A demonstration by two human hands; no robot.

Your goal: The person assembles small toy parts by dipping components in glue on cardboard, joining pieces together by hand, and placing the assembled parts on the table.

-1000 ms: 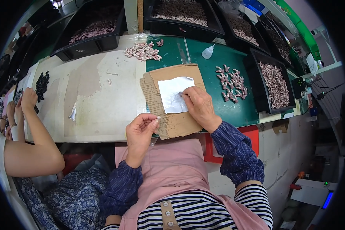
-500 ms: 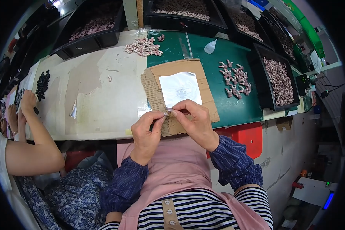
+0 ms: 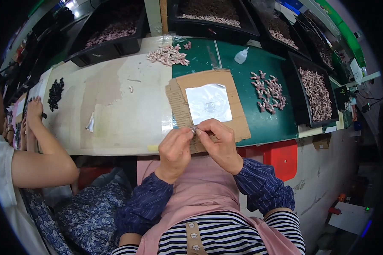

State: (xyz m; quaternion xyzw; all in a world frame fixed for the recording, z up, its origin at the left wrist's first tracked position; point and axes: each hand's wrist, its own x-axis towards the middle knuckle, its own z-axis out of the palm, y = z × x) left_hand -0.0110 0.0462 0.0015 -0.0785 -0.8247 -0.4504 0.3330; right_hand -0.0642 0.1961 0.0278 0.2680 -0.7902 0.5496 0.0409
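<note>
— Two hands meet just below the middle of the frame. What sits between them?

— One small silvery part (image 3: 194, 128), pinched at the point where the fingertips of both hands come together. The left hand (image 3: 174, 149) closes thumb and forefinger on its left end; the right hand (image 3: 219, 142) closes its fingers on the right end. Most of the part is hidden by the fingertips, so only a short, thin, metallic glint shows. Its exact shape cannot be told.

— Going from the left edge, what else is there to count?

— At the far left, one co-worker's arm (image 3: 38, 140) lies along the table, the hand up by a heap of small black pieces (image 3: 55, 92). Further right, at the upper middle, lies one loose pile of pale pink pieces (image 3: 169, 55). Then comes one sheet of brown cardboard (image 3: 238, 119) with one square of shiny foil (image 3: 208, 103) on it; both hands hover over the cardboard's lower edge. Above it stands one small white squeeze bottle (image 3: 241, 55). To the right, a second scatter of pink pieces (image 3: 268, 91) lies on the green mat (image 3: 281, 123), too many to count.

— And the bins?

— At least four black trays line the top and right; the one at the right (image 3: 300, 111) holds pinkish pieces.
</note>
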